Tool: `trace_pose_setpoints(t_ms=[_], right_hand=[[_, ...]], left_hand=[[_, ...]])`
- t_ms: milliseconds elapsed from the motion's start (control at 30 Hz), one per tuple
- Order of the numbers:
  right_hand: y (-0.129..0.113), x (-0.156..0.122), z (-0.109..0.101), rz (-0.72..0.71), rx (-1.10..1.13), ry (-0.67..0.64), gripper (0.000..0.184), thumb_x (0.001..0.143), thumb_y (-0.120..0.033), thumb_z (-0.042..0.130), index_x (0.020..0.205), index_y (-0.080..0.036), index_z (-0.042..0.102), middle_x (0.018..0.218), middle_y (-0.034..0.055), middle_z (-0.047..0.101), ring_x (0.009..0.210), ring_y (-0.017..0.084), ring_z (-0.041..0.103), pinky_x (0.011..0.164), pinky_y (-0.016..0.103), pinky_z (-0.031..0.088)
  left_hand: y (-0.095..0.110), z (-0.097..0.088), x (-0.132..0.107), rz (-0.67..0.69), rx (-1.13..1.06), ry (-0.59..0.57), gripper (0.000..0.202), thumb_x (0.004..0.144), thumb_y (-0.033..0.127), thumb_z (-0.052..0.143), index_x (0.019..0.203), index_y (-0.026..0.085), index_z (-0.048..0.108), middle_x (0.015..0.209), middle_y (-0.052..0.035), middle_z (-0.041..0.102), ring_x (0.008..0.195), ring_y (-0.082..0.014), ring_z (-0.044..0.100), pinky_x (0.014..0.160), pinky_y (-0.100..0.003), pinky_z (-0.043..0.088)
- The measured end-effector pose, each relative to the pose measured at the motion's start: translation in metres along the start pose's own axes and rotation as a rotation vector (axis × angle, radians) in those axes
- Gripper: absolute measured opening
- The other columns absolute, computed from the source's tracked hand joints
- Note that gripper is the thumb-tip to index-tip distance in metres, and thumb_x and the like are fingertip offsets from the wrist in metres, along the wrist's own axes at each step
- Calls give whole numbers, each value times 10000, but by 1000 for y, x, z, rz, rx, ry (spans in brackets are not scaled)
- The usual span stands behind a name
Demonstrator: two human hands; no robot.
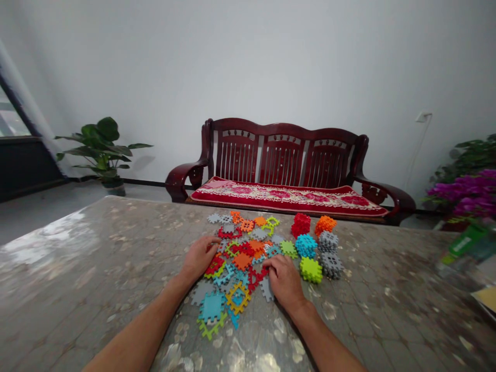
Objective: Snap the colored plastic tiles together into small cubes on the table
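A loose pile of flat, notched plastic interlocking tiles in red, orange, grey, blue, yellow and green spreads across the middle of the table. At the pile's left edge is my left hand, its fingers closed near a grey tile and a red tile. Whatever may be between those fingertips is too small to make out. My right hand rests at the pile's right side, fingers curled beside a red open-frame tile and over a grey tile. Its palm side is hidden.
Right of the pile stand sorted stacks of tiles: red, orange, blue, green and grey. The patterned table reaches towards a wooden bench. Purple flowers and a green-labelled container are far right.
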State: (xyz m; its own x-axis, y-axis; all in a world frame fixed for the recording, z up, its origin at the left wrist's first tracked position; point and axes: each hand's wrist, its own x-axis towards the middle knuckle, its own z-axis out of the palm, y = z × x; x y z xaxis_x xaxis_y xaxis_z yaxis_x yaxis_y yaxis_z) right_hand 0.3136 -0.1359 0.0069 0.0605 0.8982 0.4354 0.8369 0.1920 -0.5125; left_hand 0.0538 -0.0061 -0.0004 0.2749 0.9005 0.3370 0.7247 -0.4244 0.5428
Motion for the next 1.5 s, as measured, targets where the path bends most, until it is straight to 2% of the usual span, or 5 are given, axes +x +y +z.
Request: trace_pose_setpoints(t_ms=[133, 633, 1033, 1233, 1500], right_hand=[[0, 0, 0, 10, 29, 15, 312, 823, -55, 480, 834, -254, 720, 869, 26, 692, 887, 213, 582, 817, 321, 427], [-7, 6, 4, -126, -117, -28, 320, 885, -169, 572, 1156, -298, 684, 1255, 34, 658, 1221, 256, 490, 1050, 446, 360], [-34, -9, -11, -382, 199, -264, 516, 675, -126, 675, 1152, -322, 700, 1221, 13, 690, 1192, 229, 557, 1065, 431, 381], [-35, -9, -10, -404, 187, -319, 329, 789, -152, 669, 1061, -326, 733, 1107, -4, 739, 1172, 221, 569, 1043, 419, 401], [-28, -8, -4, -175, 259, -85, 204, 943, -258, 529, 1008, -251, 722, 975, 34, 738, 942, 183, 649, 866, 302, 480]], left_hand=[[4, 1, -3, 110, -22, 29, 256, 847, 322, 523, 937, 231, 744, 1064, -56, 745, 1064, -232, 641, 1026, -387, 458], [2, 3, -2, 1, -1, -17, 239, 852, 217, 536, 981, 209, 737, 1091, -71, 729, 1061, -213, 644, 1005, -350, 466], [11, -1, -3, -28, -49, -13, 213, 853, 200, 563, 966, 213, 743, 1065, -65, 731, 1028, -199, 645, 980, -337, 475], [6, 1, -2, 5, -26, -20, 225, 858, 210, 550, 980, 214, 739, 1070, -70, 727, 1034, -207, 644, 984, -340, 473], [4, 2, -1, 11, -25, -17, 237, 850, 235, 538, 967, 212, 743, 1070, -74, 730, 1042, -219, 648, 998, -357, 473]])
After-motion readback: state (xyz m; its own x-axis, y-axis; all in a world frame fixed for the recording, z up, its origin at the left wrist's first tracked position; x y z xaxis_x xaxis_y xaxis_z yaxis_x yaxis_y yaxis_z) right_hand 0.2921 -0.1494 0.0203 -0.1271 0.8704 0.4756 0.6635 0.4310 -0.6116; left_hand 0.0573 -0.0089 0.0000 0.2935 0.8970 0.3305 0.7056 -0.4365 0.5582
